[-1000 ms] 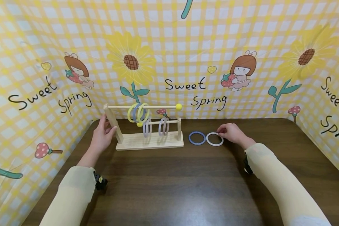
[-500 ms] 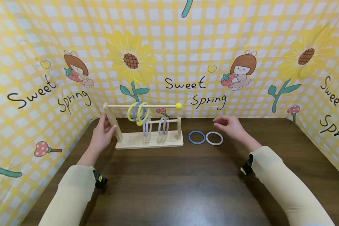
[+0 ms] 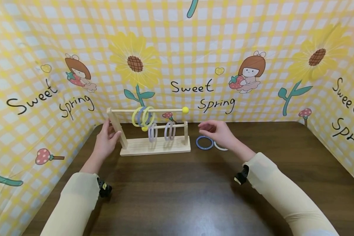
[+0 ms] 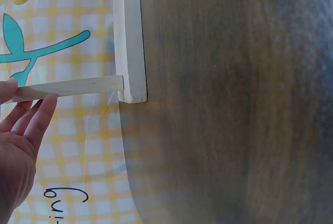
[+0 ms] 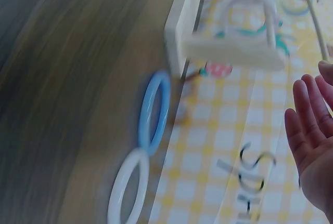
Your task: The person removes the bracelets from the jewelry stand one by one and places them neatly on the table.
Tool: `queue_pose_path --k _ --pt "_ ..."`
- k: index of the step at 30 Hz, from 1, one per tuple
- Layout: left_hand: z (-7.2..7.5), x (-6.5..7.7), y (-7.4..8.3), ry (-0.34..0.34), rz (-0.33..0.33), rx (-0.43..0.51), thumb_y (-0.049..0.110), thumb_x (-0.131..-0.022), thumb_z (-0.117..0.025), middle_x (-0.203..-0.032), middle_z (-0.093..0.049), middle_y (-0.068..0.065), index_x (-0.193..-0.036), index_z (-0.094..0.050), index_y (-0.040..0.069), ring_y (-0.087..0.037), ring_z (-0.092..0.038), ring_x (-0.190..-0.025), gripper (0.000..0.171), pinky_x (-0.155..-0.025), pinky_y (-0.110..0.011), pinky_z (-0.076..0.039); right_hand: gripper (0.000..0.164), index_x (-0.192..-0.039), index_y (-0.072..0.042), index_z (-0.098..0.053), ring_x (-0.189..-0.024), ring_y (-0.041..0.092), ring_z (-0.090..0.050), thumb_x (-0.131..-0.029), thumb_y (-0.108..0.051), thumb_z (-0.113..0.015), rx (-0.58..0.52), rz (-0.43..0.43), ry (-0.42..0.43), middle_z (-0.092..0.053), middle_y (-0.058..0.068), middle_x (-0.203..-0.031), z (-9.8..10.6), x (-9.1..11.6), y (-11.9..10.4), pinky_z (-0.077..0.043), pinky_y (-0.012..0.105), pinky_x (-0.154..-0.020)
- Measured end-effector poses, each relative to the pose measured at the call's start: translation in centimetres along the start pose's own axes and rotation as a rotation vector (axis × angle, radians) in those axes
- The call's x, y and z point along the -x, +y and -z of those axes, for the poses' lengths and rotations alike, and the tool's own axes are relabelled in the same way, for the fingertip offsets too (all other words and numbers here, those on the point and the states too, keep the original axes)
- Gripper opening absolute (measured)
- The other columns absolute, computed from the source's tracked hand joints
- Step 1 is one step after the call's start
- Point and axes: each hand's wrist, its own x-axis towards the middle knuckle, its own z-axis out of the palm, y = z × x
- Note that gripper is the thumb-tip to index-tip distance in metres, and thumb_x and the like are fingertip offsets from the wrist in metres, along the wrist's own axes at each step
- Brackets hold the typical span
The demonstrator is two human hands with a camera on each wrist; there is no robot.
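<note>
white ring partly covered by the right hand, stand ahead of it blurred in right wrist view, left hand on the post cropped in left wrist view

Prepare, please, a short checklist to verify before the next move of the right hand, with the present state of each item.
1. Wooden stand steadied: ok; the left hand pinches its taller post.
2. Right hand free: ok; it holds nothing.
3. Blue ring lying flat on the table: ok.
4. White ring clear of the blue one: cannot tell; they look touching, but the right wrist view is blurred.
5. End of the upper rod unobstructed: ok; its hanging rings are away from the yellow ball.
</note>
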Motion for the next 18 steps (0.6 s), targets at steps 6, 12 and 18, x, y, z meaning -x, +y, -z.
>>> queue_pose_path --k 6,12,18 --pt "0.0 0.1 -0.1 -0.003 0.014 -0.011 0.005 -0.099 -0.053 -0.137 -0.041 -0.036 -0.155 -0.016 0.012 -0.050 -0.049 -0.119 0.067 -0.081 -0.020 -0.055 0.019 -0.107 0.001 -0.069 -0.078 0.019 -0.066 -0.089 -0.004 -0.071 -0.085 0.078 0.001 -0.071 0.010 -0.095 -3.8 -1.6 -1.7 -0.058 0.031 -0.068" --pt "0.0 0.1 -0.3 0.002 0.006 -0.019 0.005 -0.100 -0.053 -0.137 -0.041 -0.035 -0.155 -0.016 0.010 -0.051 -0.050 -0.118 0.066 -0.078 -0.020 -0.056 0.020 -0.109 0.000 -0.069 -0.078 0.015 -0.064 -0.090 -0.006 -0.071 -0.174 0.050 0.003 -0.070 0.010 -0.096 -7.9 -2.7 -3.3 -0.055 0.026 -0.065" --pt "-0.1 0.0 -0.2 0.006 -0.010 -0.017 0.004 -0.099 -0.054 -0.138 -0.040 -0.034 -0.154 -0.017 0.010 -0.050 -0.049 -0.119 0.066 -0.075 -0.007 -0.050 0.027 -0.116 -0.004 -0.067 -0.084 0.014 -0.065 -0.090 -0.011 -0.071 -0.195 0.036 -0.004 -0.069 0.006 -0.107 -10.6 -4.1 -5.0 -0.054 0.024 -0.063"
